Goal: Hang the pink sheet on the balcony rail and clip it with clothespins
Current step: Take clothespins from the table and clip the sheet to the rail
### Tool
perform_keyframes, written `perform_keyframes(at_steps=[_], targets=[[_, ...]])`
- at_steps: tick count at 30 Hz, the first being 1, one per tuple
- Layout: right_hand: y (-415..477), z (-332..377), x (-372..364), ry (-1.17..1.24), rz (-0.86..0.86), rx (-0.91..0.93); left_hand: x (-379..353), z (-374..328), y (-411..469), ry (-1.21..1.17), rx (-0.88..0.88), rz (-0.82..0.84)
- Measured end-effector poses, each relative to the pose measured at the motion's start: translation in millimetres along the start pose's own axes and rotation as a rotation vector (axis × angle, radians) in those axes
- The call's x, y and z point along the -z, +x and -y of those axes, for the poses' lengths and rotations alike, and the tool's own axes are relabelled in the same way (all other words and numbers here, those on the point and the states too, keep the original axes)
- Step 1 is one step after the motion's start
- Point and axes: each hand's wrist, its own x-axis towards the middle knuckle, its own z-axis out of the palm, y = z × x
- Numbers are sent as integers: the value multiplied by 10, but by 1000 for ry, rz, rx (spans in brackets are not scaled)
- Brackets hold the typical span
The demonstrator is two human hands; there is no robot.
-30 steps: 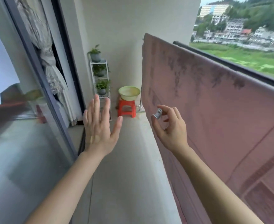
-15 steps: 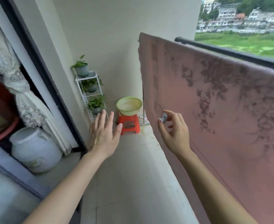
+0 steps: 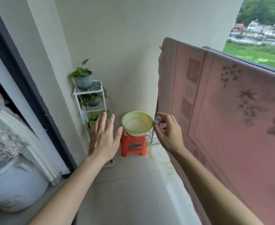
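Note:
The pink sheet (image 3: 227, 120), printed with darker flowers and squares, hangs over the dark balcony rail (image 3: 247, 61) on the right and drops almost to the floor. My right hand (image 3: 169, 135) is raised beside the sheet's left edge and pinches a small grey clothespin (image 3: 158, 119) between thumb and fingers. My left hand (image 3: 103, 138) is held out flat with straight fingers and holds nothing. A metal clip (image 3: 161, 47) shows at the sheet's top far corner.
A green basin (image 3: 137, 123) sits on an orange stool (image 3: 133, 144) at the balcony's far end. A white rack with potted plants (image 3: 91, 93) stands by the wall. A pale jar (image 3: 15, 187) and a lace curtain (image 3: 11, 137) are on the left.
The view has dropped and swung left toward the floor and the far end. Both hands have come closer to the basin. The clothespin stays in my right hand.

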Motion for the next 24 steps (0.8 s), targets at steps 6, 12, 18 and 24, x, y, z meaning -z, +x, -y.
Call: perform_keyframes(at_steps=[6, 12, 18, 24], targets=[[1153, -271, -584, -54, -74, -65, -364, 253, 1568, -136, -62, 65], [2109, -969, -835, -34, -229, -166, -1044, 123, 2840, -168, -156, 136], [3177, -1995, -1222, 24, -242, -253, -1927, -119, 4143, -129, -209, 248], [4349, -2771, -1505, 14, -245, -360, -2459, -287, 5530, -141, -225, 317]])
